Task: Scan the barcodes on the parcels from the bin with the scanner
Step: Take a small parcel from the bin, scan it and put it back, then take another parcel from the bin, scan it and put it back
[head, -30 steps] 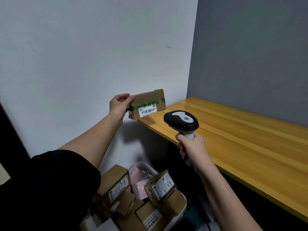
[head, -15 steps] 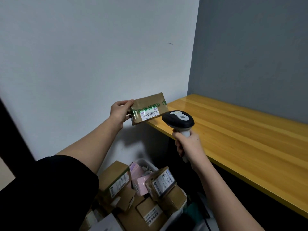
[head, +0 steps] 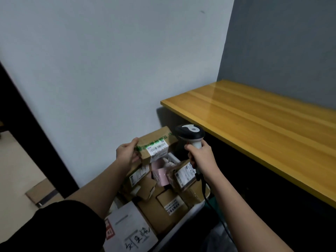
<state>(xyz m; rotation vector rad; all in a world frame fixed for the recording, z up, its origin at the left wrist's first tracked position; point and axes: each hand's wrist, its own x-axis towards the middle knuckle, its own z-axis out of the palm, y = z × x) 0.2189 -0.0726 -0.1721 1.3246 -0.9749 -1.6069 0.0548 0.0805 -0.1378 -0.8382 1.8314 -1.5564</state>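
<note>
The left hand is closed around the end of 1 brown parcel, held over the bin with its barcode label facing up. The right hand is wrapped tight on 1 scanner, just beside the parcel's right edge. The table edge is close on the right. At least 6 more parcels fill the bin.

Dim, flat light; glare on desk; motion blur; wide-angle bending at edges
</note>
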